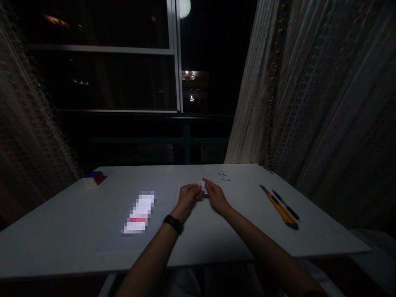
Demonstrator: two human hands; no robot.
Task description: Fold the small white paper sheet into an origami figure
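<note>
Both of my hands meet over the middle of a white table. My left hand, with a black band on its wrist, and my right hand pinch a small white piece of paper between their fingertips. The fingers of both hands are closed on it. A few tiny paper scraps lie just beyond my right hand.
A yellow utility knife and a dark pen lie at the right of the table. A blurred white and red card rests on a grey sheet at the left. A red and blue block sits at the far left corner. Curtains hang on both sides of a dark window.
</note>
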